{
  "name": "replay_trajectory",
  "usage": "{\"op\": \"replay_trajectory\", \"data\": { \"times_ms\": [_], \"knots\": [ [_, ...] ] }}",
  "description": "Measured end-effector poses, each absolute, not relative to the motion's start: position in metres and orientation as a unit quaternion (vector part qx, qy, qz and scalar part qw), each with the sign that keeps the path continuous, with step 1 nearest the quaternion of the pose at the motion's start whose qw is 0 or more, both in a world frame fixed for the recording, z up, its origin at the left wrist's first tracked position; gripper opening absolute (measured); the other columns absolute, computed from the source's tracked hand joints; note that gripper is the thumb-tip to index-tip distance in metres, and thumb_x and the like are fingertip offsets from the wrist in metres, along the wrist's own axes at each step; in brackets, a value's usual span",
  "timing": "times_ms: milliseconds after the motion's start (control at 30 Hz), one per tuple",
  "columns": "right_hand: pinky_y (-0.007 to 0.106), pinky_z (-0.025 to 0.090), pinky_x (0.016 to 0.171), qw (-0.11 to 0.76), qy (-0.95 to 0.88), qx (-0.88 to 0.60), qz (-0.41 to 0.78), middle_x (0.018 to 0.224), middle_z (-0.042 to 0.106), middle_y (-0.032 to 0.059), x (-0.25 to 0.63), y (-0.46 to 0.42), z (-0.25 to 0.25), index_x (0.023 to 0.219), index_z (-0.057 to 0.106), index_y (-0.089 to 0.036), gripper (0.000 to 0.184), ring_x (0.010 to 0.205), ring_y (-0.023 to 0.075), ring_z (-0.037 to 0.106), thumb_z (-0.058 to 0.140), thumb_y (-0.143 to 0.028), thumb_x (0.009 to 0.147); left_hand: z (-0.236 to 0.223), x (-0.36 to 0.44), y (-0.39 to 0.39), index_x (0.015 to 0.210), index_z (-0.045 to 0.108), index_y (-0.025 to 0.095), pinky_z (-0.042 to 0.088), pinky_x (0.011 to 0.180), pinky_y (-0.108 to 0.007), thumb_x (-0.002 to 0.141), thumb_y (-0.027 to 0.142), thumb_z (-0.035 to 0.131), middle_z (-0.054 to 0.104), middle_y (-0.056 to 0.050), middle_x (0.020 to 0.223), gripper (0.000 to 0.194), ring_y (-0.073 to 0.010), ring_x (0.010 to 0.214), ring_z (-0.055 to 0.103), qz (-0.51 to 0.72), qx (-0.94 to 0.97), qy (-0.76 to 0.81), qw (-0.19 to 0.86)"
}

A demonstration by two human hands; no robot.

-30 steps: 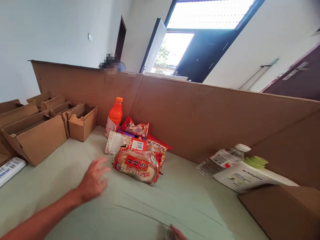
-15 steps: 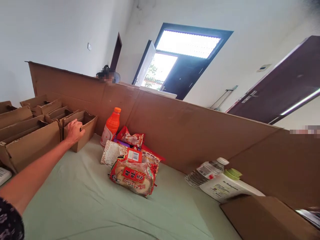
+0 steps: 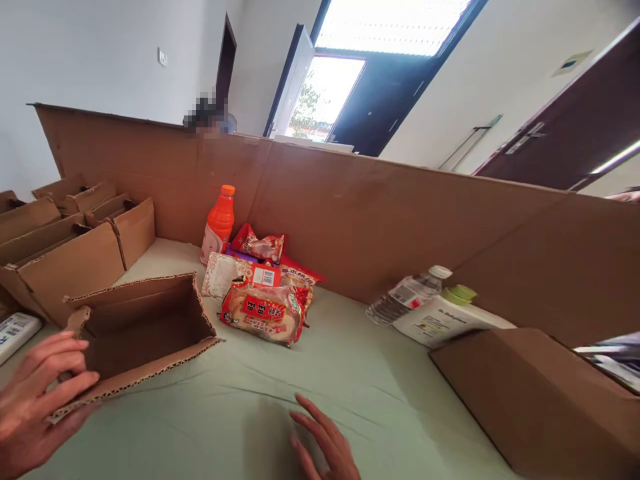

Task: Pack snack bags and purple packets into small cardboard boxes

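My left hand (image 3: 47, 393) grips the near left edge of an open cardboard box (image 3: 145, 320), fingers over its wall and thumb outside. The box's inside shows as bare brown card. My right hand (image 3: 325, 437) is at the bottom middle, fingers apart and holding nothing, above the green cloth (image 3: 310, 373). Beyond the box stands an orange bottle (image 3: 219, 223). Beside it lie several snack packs, with a red and clear bag of rice crackers (image 3: 265, 310) in front and a small red packet (image 3: 260, 243) behind.
Several more cardboard boxes (image 3: 75, 257) stand at the left, near a white box-like item (image 3: 17, 337). A tall cardboard wall (image 3: 380, 213) runs along the back. At right are a clear water bottle (image 3: 407, 293), a white bottle with a green cap (image 3: 445, 320) and a brown carton (image 3: 545, 400).
My left hand has brought one cardboard box away from the row at the left, nearer to me. My right hand has come into view. The camera has tilted down a little.
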State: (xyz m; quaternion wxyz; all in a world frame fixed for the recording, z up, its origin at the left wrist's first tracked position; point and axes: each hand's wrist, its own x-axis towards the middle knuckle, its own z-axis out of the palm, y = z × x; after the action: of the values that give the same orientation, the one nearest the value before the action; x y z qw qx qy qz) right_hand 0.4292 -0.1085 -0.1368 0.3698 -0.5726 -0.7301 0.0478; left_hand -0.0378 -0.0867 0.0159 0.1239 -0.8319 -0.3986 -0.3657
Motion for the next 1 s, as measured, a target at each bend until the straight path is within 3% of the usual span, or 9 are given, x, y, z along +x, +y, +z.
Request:
{"op": "replay_trajectory", "data": {
  "times_ms": [100,167,267,367,533,733,867,1000],
  "knots": [
    [0.048,0.052,0.105,0.427,-0.720,-0.530,0.134,0.145,0.060,0.0115,0.380,-0.081,-0.104,0.125,0.068,-0.027,0.032,0.132,0.0286,0.058,0.055,-0.035,0.097,0.013,-0.054,-0.093,0.141,0.052,0.046,0.039,0.115,-0.067,0.078,0.032,0.077,0.061,-0.002,0.124,0.069,-0.0374,0.125,0.054,-0.370,-0.803,-0.436,0.170],
    [0.048,0.047,0.110,0.447,-0.720,-0.491,0.202,0.151,0.054,0.0116,0.344,-0.058,-0.085,0.137,0.059,-0.026,0.043,0.139,0.0280,0.051,0.056,-0.035,0.095,0.003,-0.064,-0.090,0.152,0.034,0.049,0.035,0.116,-0.072,0.076,0.046,0.074,0.047,0.000,0.150,0.086,-0.0422,0.135,0.047,-0.386,-0.771,-0.483,0.151],
    [0.046,0.049,0.107,0.422,-0.725,-0.440,0.321,0.156,0.047,0.0126,0.301,-0.027,-0.072,0.150,0.045,-0.025,0.065,0.139,0.0290,0.050,0.061,-0.035,0.088,-0.028,-0.069,-0.084,0.159,0.016,0.045,0.039,0.109,-0.078,0.073,0.066,0.063,0.029,0.002,0.165,0.099,-0.0497,0.141,0.039,-0.421,-0.708,-0.566,0.004],
    [0.044,0.052,0.100,0.386,-0.727,-0.412,0.390,0.153,0.051,0.0125,0.284,-0.014,-0.072,0.152,0.041,-0.023,0.076,0.130,0.0298,0.056,0.065,-0.035,0.080,-0.065,-0.060,-0.078,0.161,0.006,0.037,0.052,0.097,-0.073,0.076,0.069,0.059,0.036,-0.010,0.163,0.105,-0.0517,0.135,0.048,-0.439,-0.671,-0.586,-0.122],
    [0.043,0.052,0.098,0.423,-0.687,-0.453,0.378,0.140,0.061,0.0126,0.318,-0.049,-0.093,0.145,0.049,-0.022,0.067,0.119,0.0305,0.062,0.061,-0.042,0.083,-0.099,-0.017,-0.080,0.162,0.011,0.032,0.054,0.097,-0.067,0.087,0.054,0.057,0.049,-0.018,0.152,0.090,-0.0471,0.132,0.054,-0.437,-0.673,-0.584,-0.127],
    [0.039,0.057,0.089,0.440,-0.582,-0.622,0.285,0.107,0.074,0.0123,0.402,-0.130,-0.127,0.121,0.066,-0.020,0.051,0.101,0.0305,0.070,0.058,-0.059,0.089,-0.099,0.059,-0.076,0.162,0.009,0.028,0.046,0.106,-0.067,0.078,0.058,0.068,0.034,-0.019,0.161,0.106,-0.0474,0.142,0.042,-0.413,-0.769,-0.441,-0.211],
    [0.037,0.058,0.091,0.408,-0.582,-0.667,0.224,0.118,0.073,0.0148,0.440,-0.140,-0.115,0.125,0.065,-0.020,0.049,0.109,0.0287,0.070,0.052,-0.055,0.095,-0.104,0.079,-0.068,0.162,0.012,0.028,0.042,0.109,-0.068,0.080,0.066,0.065,0.030,-0.020,0.163,0.105,-0.0461,0.145,0.038,-0.421,-0.764,-0.415,-0.258],
    [0.043,0.057,0.094,0.396,-0.631,-0.655,0.124,0.135,0.067,0.0136,0.473,-0.086,-0.067,0.133,0.061,-0.023,0.045,0.119,0.0287,0.066,0.051,-0.046,0.095,-0.098,0.061,-0.068,0.162,0.014,0.030,0.043,0.107,-0.070,0.078,0.070,0.063,0.029,-0.020,0.164,0.105,-0.0490,0.143,0.040,-0.406,-0.750,-0.462,-0.242]
  ]
}}
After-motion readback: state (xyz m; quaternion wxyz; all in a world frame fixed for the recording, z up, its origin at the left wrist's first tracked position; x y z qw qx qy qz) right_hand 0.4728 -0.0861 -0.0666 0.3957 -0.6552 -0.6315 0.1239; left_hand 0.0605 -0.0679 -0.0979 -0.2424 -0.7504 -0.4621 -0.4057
